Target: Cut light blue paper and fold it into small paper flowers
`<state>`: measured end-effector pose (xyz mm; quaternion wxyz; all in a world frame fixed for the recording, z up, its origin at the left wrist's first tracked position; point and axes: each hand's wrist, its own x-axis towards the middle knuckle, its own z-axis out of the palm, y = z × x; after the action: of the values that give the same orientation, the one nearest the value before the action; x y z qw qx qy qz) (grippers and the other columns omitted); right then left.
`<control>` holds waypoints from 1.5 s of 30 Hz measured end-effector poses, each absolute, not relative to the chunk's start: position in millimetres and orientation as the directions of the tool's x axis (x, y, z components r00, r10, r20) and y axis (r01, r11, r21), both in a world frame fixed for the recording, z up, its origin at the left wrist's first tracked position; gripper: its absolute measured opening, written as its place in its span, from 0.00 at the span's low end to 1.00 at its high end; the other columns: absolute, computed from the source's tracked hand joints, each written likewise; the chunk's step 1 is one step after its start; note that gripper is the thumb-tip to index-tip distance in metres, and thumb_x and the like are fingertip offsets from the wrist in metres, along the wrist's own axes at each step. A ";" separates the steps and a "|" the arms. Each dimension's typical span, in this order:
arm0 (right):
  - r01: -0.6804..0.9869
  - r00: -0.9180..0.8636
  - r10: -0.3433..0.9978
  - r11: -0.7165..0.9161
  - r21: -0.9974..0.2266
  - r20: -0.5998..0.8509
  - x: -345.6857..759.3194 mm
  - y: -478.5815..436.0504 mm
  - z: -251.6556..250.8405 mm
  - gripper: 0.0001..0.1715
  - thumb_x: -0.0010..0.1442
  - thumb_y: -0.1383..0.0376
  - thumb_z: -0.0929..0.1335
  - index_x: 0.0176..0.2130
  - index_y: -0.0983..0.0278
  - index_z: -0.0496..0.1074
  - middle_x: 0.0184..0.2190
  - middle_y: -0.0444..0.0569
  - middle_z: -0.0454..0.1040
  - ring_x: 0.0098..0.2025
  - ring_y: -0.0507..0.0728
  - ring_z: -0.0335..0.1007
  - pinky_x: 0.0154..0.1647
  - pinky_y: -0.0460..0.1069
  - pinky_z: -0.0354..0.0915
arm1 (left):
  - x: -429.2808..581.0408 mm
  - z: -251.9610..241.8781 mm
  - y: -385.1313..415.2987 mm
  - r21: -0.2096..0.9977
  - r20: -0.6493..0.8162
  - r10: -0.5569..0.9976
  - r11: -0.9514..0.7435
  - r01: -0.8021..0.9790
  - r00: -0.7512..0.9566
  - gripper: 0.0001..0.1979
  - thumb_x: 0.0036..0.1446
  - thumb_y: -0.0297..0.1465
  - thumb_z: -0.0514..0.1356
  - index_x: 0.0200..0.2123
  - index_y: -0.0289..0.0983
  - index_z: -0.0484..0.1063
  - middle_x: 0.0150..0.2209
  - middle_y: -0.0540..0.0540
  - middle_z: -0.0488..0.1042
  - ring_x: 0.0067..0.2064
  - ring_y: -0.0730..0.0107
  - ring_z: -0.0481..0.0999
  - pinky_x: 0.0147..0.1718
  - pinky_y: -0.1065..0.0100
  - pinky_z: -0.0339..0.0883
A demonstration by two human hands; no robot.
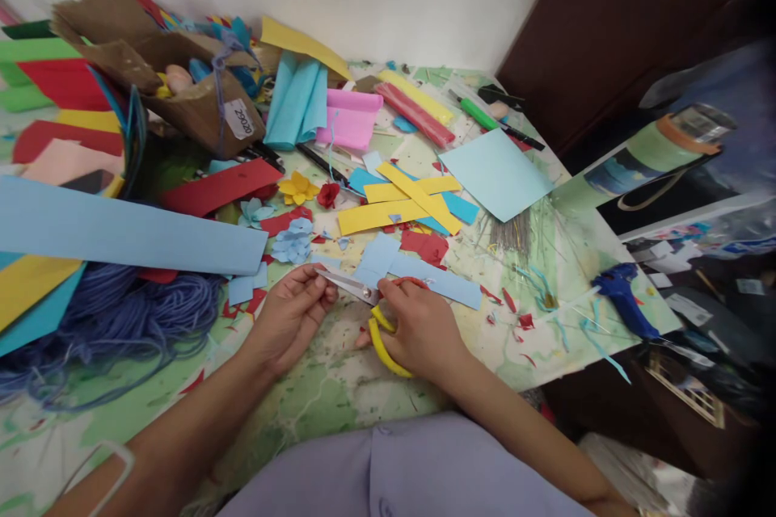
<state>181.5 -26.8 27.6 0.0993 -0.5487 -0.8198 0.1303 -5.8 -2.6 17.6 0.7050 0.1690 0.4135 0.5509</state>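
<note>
My right hand (pixel 418 327) is wrapped round a pair of scissors with yellow handles (pixel 383 347), whose blades point left. At the blade tips, my left hand (pixel 297 315) is closed in a pinch; whatever lies between its fingertips is too small to make out. Just beyond the blades lie light blue paper strips (pixel 440 279) and a piece of red paper (pixel 424 245). Light blue paper petals (pixel 292 241), a yellow paper flower (pixel 297 188) and a small red paper flower (pixel 328 195) rest behind my left hand.
Blue yarn (pixel 133 315) and stacked coloured paper (pixel 127 226) cover the left side, with a cardboard box (pixel 182 81) behind. Yellow strips (pixel 400 206) and a pale blue sheet (pixel 497 174) lie farther back. A blue glue gun (pixel 627 299) sits by the right edge, near a bottle (pixel 648 157).
</note>
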 end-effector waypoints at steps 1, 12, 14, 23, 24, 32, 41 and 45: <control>0.874 -0.380 0.925 0.365 -0.319 0.019 181.8 -26.9 27.5 0.21 0.54 0.57 0.67 0.46 0.62 0.65 0.34 0.49 0.72 0.36 0.57 0.68 0.34 0.48 0.59 | -6.0 17.4 -2.8 0.698 -0.394 0.917 0.339 -0.631 0.057 0.08 0.43 0.22 0.68 0.30 0.33 0.74 0.26 0.50 0.72 0.27 0.79 0.70 0.30 0.79 0.69; 0.849 -0.412 0.911 0.385 -0.363 0.001 183.9 -28.3 25.5 0.22 0.55 0.57 0.67 0.48 0.62 0.66 0.36 0.49 0.73 0.39 0.57 0.69 0.36 0.48 0.61 | -7.6 14.7 -2.5 0.724 -0.370 0.927 0.329 -0.607 0.060 0.10 0.41 0.23 0.70 0.29 0.33 0.74 0.25 0.50 0.72 0.26 0.79 0.70 0.29 0.79 0.69; 0.840 -0.415 0.910 0.384 -0.383 0.002 184.2 -28.4 26.8 0.22 0.56 0.55 0.67 0.47 0.62 0.66 0.35 0.49 0.73 0.39 0.57 0.69 0.37 0.48 0.61 | -8.0 14.3 -2.3 0.728 -0.364 0.929 0.329 -0.601 0.068 0.09 0.41 0.23 0.70 0.29 0.33 0.75 0.25 0.50 0.72 0.26 0.79 0.70 0.30 0.79 0.69; 0.828 -0.431 0.902 0.392 -0.400 -0.008 183.7 -27.8 32.7 0.26 0.56 0.47 0.66 0.46 0.63 0.66 0.34 0.50 0.72 0.36 0.56 0.69 0.34 0.48 0.60 | -8.0 16.4 -2.7 0.733 -0.364 0.929 0.331 -0.594 0.068 0.09 0.42 0.23 0.70 0.28 0.34 0.75 0.25 0.50 0.72 0.26 0.79 0.70 0.29 0.79 0.69; 0.828 -0.432 0.902 0.394 -0.399 -0.006 183.7 -27.7 32.4 0.27 0.57 0.47 0.66 0.47 0.63 0.66 0.34 0.50 0.73 0.36 0.56 0.69 0.34 0.48 0.60 | -7.9 16.4 -2.7 0.733 -0.363 0.929 0.330 -0.595 0.067 0.09 0.41 0.23 0.70 0.28 0.34 0.75 0.25 0.50 0.72 0.26 0.79 0.70 0.29 0.79 0.69; 0.829 -0.434 0.901 0.400 -0.391 0.001 184.5 -28.3 28.5 0.24 0.59 0.50 0.64 0.48 0.63 0.66 0.33 0.49 0.73 0.37 0.57 0.69 0.34 0.47 0.59 | -8.8 14.6 -3.1 0.739 -0.361 0.930 0.333 -0.586 0.073 0.08 0.42 0.23 0.69 0.29 0.33 0.75 0.25 0.50 0.72 0.26 0.79 0.70 0.29 0.79 0.69; 0.950 -0.163 0.983 0.134 -0.281 -0.085 202.8 -19.0 30.1 0.16 0.60 0.53 0.64 0.42 0.61 0.67 0.33 0.48 0.75 0.34 0.57 0.71 0.29 0.47 0.54 | -6.7 19.0 -2.7 0.730 -0.408 0.912 0.355 -0.584 0.045 0.10 0.44 0.25 0.69 0.31 0.34 0.74 0.27 0.47 0.77 0.28 0.78 0.74 0.31 0.78 0.71; 0.993 0.016 0.996 -0.025 -0.114 -0.083 225.2 -9.9 33.4 0.22 0.60 0.56 0.63 0.51 0.63 0.65 0.34 0.51 0.76 0.34 0.59 0.72 0.29 0.49 0.54 | -6.5 19.7 -3.4 0.732 -0.424 0.904 0.383 -0.564 0.063 0.08 0.49 0.26 0.67 0.34 0.35 0.72 0.29 0.45 0.79 0.29 0.76 0.76 0.31 0.77 0.72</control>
<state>225.2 -9.9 33.4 0.0117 -0.7126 -0.6980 0.0698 -6.5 -3.4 19.7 0.7035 0.1917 0.4433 0.5214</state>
